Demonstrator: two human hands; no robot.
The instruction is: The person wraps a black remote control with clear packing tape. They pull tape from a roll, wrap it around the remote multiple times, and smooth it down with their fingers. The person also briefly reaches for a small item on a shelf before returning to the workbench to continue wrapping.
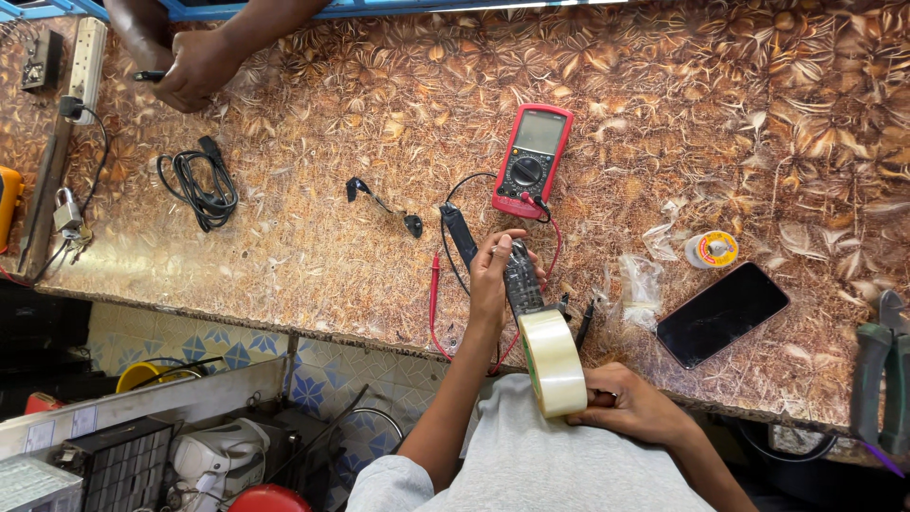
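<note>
Left hand (491, 275): gripping small dark remote-like device (522, 278) on patterned bench (284, 237). Right hand (630, 403): gripping clear tape roll (554, 362), near edge. Red multimeter (532, 161) far.

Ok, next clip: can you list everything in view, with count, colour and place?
multimeter: 1, red, table centre
tape roll: 1, clear-yellowish, in right hand at near edge
remote: 1, dark, under left hand
phone: 1, black, table right
solder spool: 1, yellow-white, above phone
plastic wrap: 1, clear, left of phone
cable: 1, black, coiled, table left
padlock: 1, silver, far left edge
pliers: 1, green handles, far right
co-worker's hand: 1, top left
left hand: 1, on remote
right hand: 1, gripping tape roll
</note>
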